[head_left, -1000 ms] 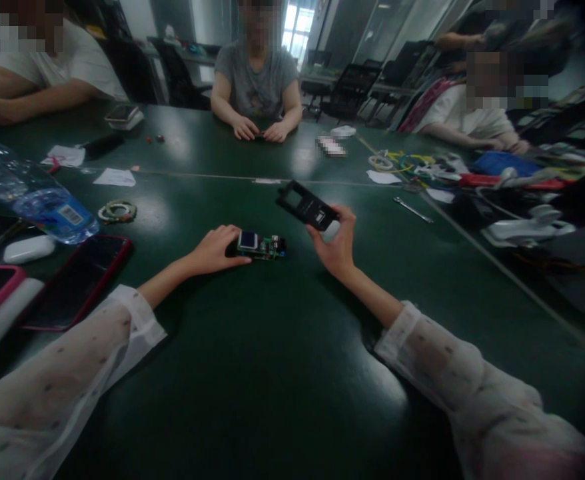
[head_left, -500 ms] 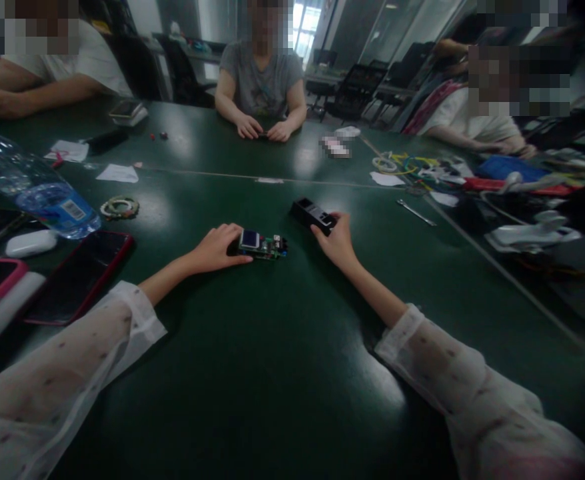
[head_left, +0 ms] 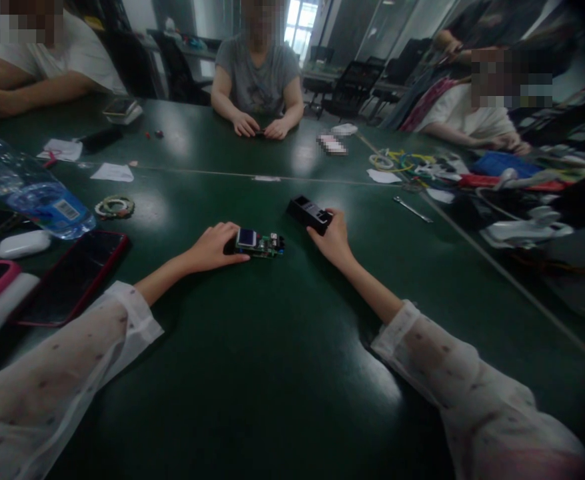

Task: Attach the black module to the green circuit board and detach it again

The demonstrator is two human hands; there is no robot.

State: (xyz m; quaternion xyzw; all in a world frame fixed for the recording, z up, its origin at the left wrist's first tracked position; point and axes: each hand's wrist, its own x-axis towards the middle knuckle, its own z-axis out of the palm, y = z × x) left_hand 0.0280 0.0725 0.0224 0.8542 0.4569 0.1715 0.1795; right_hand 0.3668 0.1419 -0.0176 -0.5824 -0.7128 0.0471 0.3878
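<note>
My left hand (head_left: 213, 248) grips the left end of a green circuit board (head_left: 267, 246) that carries a small dark screen in a white frame. Fingers and thumb close around its screen end, and small parts show at its right end. To the right, my right hand (head_left: 336, 239) holds the near end of a black rectangular case (head_left: 306, 211) with cut-outs in its top face. The case lies tilted, its far end pointing up and left. Board and case are apart, both over the dark green table (head_left: 252, 373).
At the left are a water bottle (head_left: 62, 207), a red-edged phone (head_left: 75, 277), a white earphone case (head_left: 24, 245) and a bracelet (head_left: 115, 207). A wrench (head_left: 412, 209) and tangled cables (head_left: 402, 162) lie at the right. Across the table, a person's hands (head_left: 260, 127) rest near the edge.
The whole view has shifted slightly, so things appear a little further left. Both hands keep their holds on the board and the case.
</note>
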